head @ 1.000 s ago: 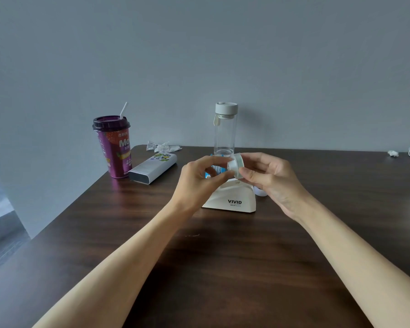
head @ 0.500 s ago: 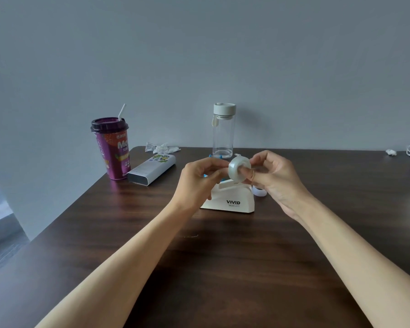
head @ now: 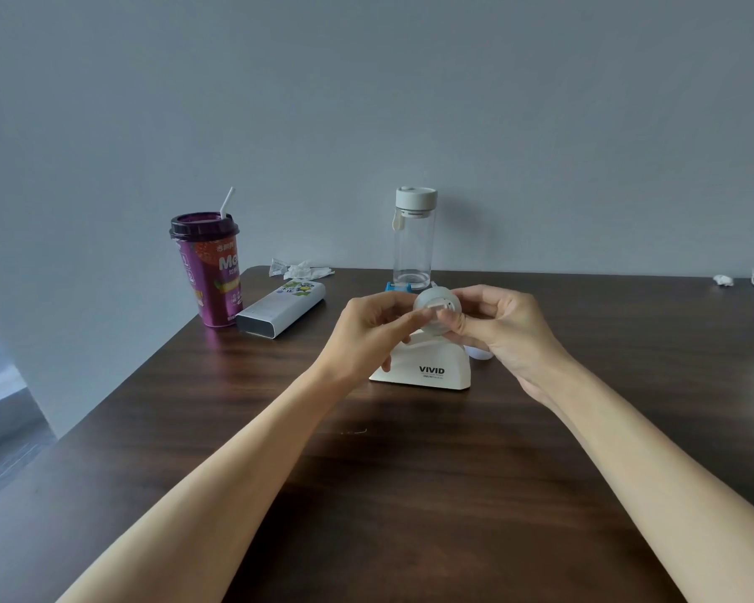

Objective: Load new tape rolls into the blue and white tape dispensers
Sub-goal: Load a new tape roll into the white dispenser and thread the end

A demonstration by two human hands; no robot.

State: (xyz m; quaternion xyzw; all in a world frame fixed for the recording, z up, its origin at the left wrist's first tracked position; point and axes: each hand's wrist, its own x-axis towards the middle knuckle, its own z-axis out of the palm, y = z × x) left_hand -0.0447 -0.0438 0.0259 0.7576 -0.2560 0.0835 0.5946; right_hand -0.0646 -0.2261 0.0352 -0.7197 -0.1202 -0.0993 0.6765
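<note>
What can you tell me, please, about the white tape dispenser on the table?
The white tape dispenser stands upright on the dark wooden table, just in front of the hands. It looks like smooth cream-white plastic, with a broad flat base, a rounded top right corner and "VIVID" printed in dark letters on its near side. Its upper part is hidden behind the left hand and right hand, which hold a tape roll above it.

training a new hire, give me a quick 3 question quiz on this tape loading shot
1. True or false: the tape roll is already seated in the white dispenser.
2. Which hands hold the roll? A) left hand only B) right hand only C) both
3. Fill in: the purple cup stands to the ___ of the bottle.

Key: 1 false, it is held above it; 2 C; 3 left
</note>
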